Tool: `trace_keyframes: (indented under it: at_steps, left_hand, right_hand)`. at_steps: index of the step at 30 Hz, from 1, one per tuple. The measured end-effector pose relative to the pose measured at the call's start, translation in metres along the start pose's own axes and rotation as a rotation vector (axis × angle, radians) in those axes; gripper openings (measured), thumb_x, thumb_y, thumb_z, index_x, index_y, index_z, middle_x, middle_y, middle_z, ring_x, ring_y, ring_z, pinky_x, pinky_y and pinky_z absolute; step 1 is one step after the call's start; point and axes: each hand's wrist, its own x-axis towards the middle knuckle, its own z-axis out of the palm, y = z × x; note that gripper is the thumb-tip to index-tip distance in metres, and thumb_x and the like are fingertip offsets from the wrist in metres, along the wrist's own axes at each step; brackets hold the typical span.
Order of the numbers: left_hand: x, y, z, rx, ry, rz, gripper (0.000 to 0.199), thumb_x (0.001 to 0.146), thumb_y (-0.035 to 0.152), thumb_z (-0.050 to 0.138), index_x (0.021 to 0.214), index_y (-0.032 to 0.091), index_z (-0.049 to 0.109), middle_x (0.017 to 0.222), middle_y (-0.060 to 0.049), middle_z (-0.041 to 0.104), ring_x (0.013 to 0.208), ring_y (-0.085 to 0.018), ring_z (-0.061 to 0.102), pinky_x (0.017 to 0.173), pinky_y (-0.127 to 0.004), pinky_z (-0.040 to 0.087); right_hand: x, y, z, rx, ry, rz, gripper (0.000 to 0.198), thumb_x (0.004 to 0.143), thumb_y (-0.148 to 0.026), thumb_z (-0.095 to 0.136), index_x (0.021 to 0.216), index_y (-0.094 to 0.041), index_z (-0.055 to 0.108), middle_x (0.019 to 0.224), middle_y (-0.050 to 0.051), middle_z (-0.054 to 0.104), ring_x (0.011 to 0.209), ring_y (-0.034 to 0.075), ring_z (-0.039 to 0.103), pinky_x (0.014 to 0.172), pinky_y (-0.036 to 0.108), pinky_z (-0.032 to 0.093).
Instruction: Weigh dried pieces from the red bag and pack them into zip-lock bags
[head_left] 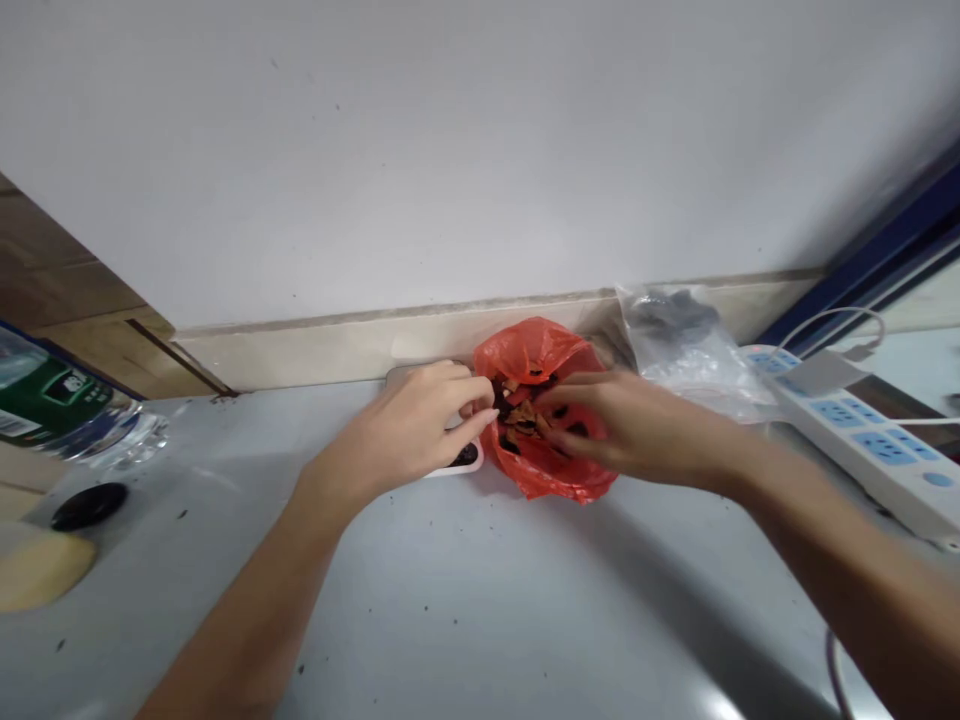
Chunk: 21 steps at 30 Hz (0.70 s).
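A crumpled red plastic bag [536, 345] stands open against the wall, with brown and dark peel-like pieces [519, 420] inside. My right hand [611, 425] reaches into the bag from the right; its thumb and fingers are apart, their tips at the pieces. Left of the bag, my left hand [420, 420] has curled fingers, with thumb and forefinger close together near the bag's rim. Whatever lies between them, if anything, is too small to make out. Beneath that hand is a small white-rimmed tray [478, 462] with dark contents, mostly hidden.
A clear plastic bag [686, 340] with something dark inside lies behind my right wrist. To its right are a white power strip [870, 430] and cables. A green-labelled bottle [67, 400], a black oval object [90, 506] and a yellowish object [45, 568] are at left.
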Motion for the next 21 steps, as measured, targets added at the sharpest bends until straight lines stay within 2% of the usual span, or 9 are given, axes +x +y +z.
trace_keyframes:
  at_steps: [2, 4, 6, 8, 12, 14, 17, 21]
  left_hand:
    - [-0.003, -0.002, -0.001, -0.001, 0.012, -0.009, 0.028, 0.105, 0.025, 0.058, 0.077, 0.019, 0.059, 0.082, 0.001, 0.062, 0.076, -0.016, 0.056, 0.069, -0.03, 0.04]
    - [-0.005, -0.004, -0.002, -0.006, 0.025, 0.008, 0.03, 0.105, 0.024, 0.057, 0.075, 0.019, 0.056, 0.08, 0.001, 0.061, 0.075, -0.016, 0.055, 0.069, -0.03, 0.039]
    - [-0.005, -0.005, -0.002, -0.016, 0.026, 0.014, 0.03, 0.105, 0.024, 0.056, 0.075, 0.02, 0.055, 0.08, 0.001, 0.061, 0.075, -0.016, 0.055, 0.069, -0.03, 0.038]
    - [-0.006, -0.005, -0.002, -0.028, 0.015, 0.002, 0.03, 0.105, 0.025, 0.055, 0.076, 0.02, 0.055, 0.079, 0.001, 0.061, 0.075, -0.016, 0.055, 0.068, -0.03, 0.038]
    - [-0.007, -0.004, -0.002, -0.05, -0.005, -0.031, 0.026, 0.106, 0.027, 0.055, 0.08, 0.021, 0.059, 0.084, 0.0, 0.063, 0.079, -0.017, 0.057, 0.07, -0.03, 0.041]
    - [-0.008, -0.005, -0.003, -0.045, -0.018, -0.036, 0.025, 0.105, 0.026, 0.055, 0.082, 0.021, 0.061, 0.086, 0.0, 0.064, 0.08, -0.017, 0.058, 0.07, -0.03, 0.042]
    - [-0.008, -0.006, -0.004, -0.014, -0.005, -0.01, 0.027, 0.104, 0.023, 0.055, 0.077, 0.02, 0.058, 0.081, 0.0, 0.062, 0.078, -0.017, 0.058, 0.068, -0.029, 0.04]
    - [-0.007, -0.007, -0.005, 0.001, 0.026, 0.004, 0.033, 0.104, 0.023, 0.054, 0.071, 0.02, 0.051, 0.078, 0.001, 0.062, 0.075, -0.016, 0.057, 0.066, -0.03, 0.039]
  right_hand:
    - [0.014, -0.009, 0.007, -0.041, -0.164, 0.092, 0.057, 0.091, -0.031, 0.066, 0.148, -0.024, 0.065, 0.147, 0.014, 0.068, 0.116, 0.033, 0.073, 0.092, 0.041, 0.059]
    - [0.024, -0.012, 0.013, -0.094, -0.264, 0.174, 0.077, 0.089, -0.027, 0.068, 0.164, -0.025, 0.048, 0.156, 0.017, 0.061, 0.121, 0.035, 0.071, 0.094, 0.043, 0.058]
    - [0.031, -0.012, 0.017, -0.123, -0.323, 0.192, 0.072, 0.091, -0.022, 0.065, 0.162, -0.025, 0.051, 0.149, 0.017, 0.066, 0.119, 0.035, 0.071, 0.094, 0.043, 0.057]
    - [0.035, -0.012, 0.018, -0.122, -0.319, 0.176, 0.069, 0.09, -0.02, 0.067, 0.157, -0.025, 0.057, 0.143, 0.016, 0.07, 0.121, 0.037, 0.069, 0.094, 0.043, 0.056]
    - [0.042, -0.017, 0.023, -0.088, -0.293, 0.206, 0.079, 0.089, -0.026, 0.069, 0.164, -0.029, 0.046, 0.155, 0.014, 0.062, 0.131, 0.039, 0.064, 0.097, 0.043, 0.056]
    - [0.045, -0.02, 0.026, -0.098, -0.297, 0.239, 0.07, 0.09, -0.03, 0.069, 0.159, -0.028, 0.053, 0.154, 0.014, 0.063, 0.132, 0.039, 0.064, 0.099, 0.045, 0.056]
    - [0.05, -0.023, 0.029, -0.103, -0.302, 0.275, 0.061, 0.089, -0.034, 0.071, 0.149, -0.024, 0.062, 0.131, 0.015, 0.075, 0.115, 0.038, 0.072, 0.092, 0.046, 0.058]
    - [0.054, -0.026, 0.029, -0.073, -0.228, 0.297, 0.073, 0.085, -0.032, 0.074, 0.154, -0.026, 0.052, 0.115, 0.012, 0.077, 0.104, 0.035, 0.074, 0.086, 0.043, 0.058]
